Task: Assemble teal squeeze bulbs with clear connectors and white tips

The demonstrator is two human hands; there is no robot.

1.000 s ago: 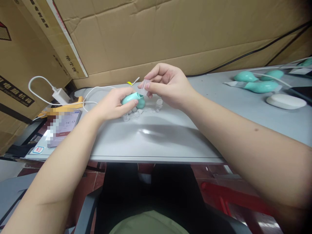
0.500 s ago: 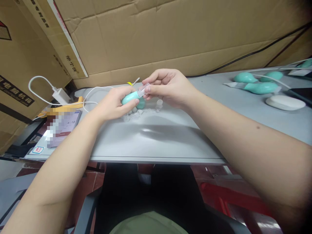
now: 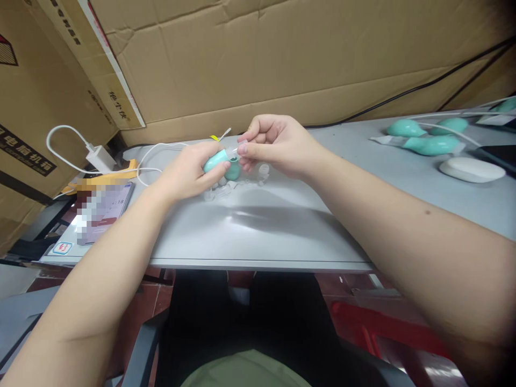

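My left hand [image 3: 192,171] is closed round a teal rubber bulb [image 3: 215,160], a squeeze bulb whose clear tip points up and to the right. Thumb and fingers of my right hand [image 3: 278,142] pinch the clear plastic piece [image 3: 242,145] at the bulb's end. Whether that piece is fully joined to the bulb I cannot tell. Just below the hands, a second teal bulb [image 3: 233,171] with a dark hole rests on the table. Several small clear plastic parts [image 3: 220,192] lie around it, and a clear cap [image 3: 264,171] stands under my right hand.
Several teal bulbs [image 3: 433,145] with clear tips and a white rounded object [image 3: 471,169] lie at the right. A phone [image 3: 108,212], a yellow power strip [image 3: 131,169] and a white charger [image 3: 100,159] with its cable are at the left. Cardboard [image 3: 258,59] walls the table's back.
My right hand has shifted slightly with the clear piece at the bulb's tip. The held bulb has moved a little right, showing more of the second bulb and its hole.
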